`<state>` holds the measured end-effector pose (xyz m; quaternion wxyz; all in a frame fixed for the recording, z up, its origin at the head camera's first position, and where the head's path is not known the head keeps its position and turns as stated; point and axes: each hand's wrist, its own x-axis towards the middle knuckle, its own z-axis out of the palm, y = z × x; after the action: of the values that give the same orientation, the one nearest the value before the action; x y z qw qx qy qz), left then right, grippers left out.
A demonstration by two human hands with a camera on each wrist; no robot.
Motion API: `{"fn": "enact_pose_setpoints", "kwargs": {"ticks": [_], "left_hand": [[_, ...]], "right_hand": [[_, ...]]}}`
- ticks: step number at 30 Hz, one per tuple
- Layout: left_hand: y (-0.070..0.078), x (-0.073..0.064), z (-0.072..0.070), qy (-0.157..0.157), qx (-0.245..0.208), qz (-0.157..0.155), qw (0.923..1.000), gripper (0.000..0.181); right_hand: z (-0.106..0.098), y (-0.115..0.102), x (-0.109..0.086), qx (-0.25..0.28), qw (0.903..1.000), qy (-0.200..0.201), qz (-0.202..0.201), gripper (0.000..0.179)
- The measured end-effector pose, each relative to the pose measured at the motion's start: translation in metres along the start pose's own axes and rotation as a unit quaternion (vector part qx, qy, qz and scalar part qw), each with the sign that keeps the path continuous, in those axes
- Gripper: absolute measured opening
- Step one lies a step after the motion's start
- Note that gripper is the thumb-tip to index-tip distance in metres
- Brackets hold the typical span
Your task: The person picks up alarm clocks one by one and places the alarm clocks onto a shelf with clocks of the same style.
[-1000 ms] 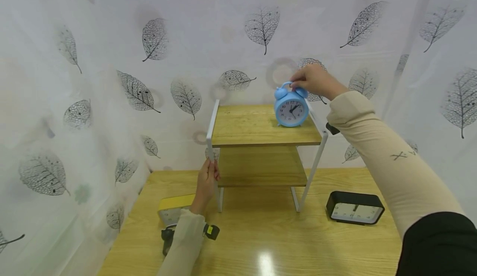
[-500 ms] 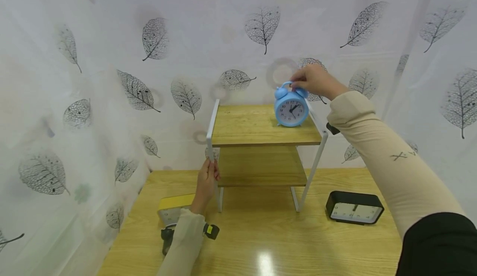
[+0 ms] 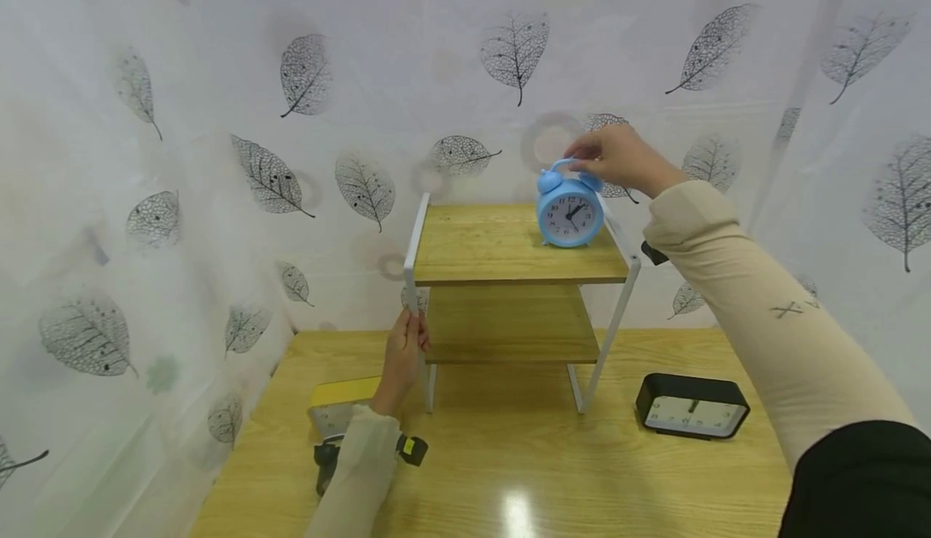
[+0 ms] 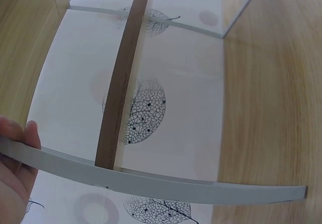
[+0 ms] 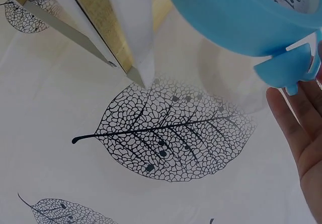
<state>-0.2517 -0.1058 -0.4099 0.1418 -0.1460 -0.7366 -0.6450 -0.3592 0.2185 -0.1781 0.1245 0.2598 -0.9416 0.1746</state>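
A light blue twin-bell alarm clock (image 3: 570,215) stands upright on the top board of a small wood-and-white-metal shelf (image 3: 494,267), toward its right side. My right hand (image 3: 618,157) is at the clock's top handle, its thumb and fingertips slightly parted around it. In the right wrist view, fairly straight fingers (image 5: 294,118) lie beside the clock's bell; the thumb is mostly out of sight. My left hand (image 3: 402,352) pinches the shelf's white left upright (image 4: 151,181) between thumb and fingers, below the top board.
A black rectangular clock (image 3: 692,405) sits on the wooden table (image 3: 567,481) to the right of the shelf. At left, a yellow-topped clock (image 3: 342,395) and a dark object (image 3: 326,465) are partly covered by my left arm. A leaf-patterned curtain (image 3: 465,77) hangs behind.
The right thumb and fingers have loosened and parted slightly at the clock's handle. Clock, shelf and left hand have stayed in place.
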Motion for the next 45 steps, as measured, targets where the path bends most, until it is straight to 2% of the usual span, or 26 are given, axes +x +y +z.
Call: {"fn": "enact_pose_setpoints", "kwargs": {"ticks": [10, 14, 21, 26, 30, 36, 38, 41, 43, 45], "left_hand": [[0.003, -0.001, -0.001, 0.001, 0.008, -0.003, 1.0, 0.025], [0.003, -0.001, -0.001, 0.001, 0.004, -0.006, 1.0, 0.026], [0.003, 0.0, 0.0, 0.001, 0.003, -0.015, 0.9999, 0.026], [0.003, 0.0, 0.0, -0.002, 0.005, -0.019, 0.9998, 0.026], [0.004, 0.0, 0.0, -0.001, 0.0, -0.014, 0.9999, 0.026], [0.003, 0.001, 0.001, 0.0, 0.005, -0.011, 0.9999, 0.026], [-0.006, 0.002, 0.001, 0.001, 0.003, -0.008, 1.0, 0.027], [-0.016, 0.005, 0.001, 0.003, -0.002, -0.002, 1.0, 0.029], [-0.018, 0.005, 0.0, 0.003, -0.01, -0.002, 0.9999, 0.03], [-0.011, 0.004, 0.0, 0.001, -0.014, -0.005, 0.9999, 0.03]], "right_hand": [[-0.01, -0.002, -0.009, -0.002, 0.9992, 0.04, -0.001, 0.031], [-0.013, -0.002, -0.019, -0.012, 0.9969, 0.077, 0.009, 0.034], [-0.01, 0.003, -0.044, 0.016, 0.9844, 0.174, 0.02, 0.033], [-0.006, 0.011, -0.065, 0.057, 0.973, 0.22, 0.041, 0.037], [-0.001, 0.018, -0.084, 0.061, 0.9652, 0.249, 0.051, 0.038], [0.019, 0.02, -0.116, 0.07, 0.9575, 0.275, 0.054, 0.037], [0.029, 0.02, -0.127, 0.082, 0.9553, 0.277, 0.064, 0.037], [0.048, 0.023, -0.142, 0.107, 0.9509, 0.283, 0.065, 0.037], [0.064, 0.025, -0.152, 0.123, 0.9478, 0.287, 0.065, 0.037], [0.079, 0.026, -0.162, 0.138, 0.9452, 0.291, 0.056, 0.036]]}}
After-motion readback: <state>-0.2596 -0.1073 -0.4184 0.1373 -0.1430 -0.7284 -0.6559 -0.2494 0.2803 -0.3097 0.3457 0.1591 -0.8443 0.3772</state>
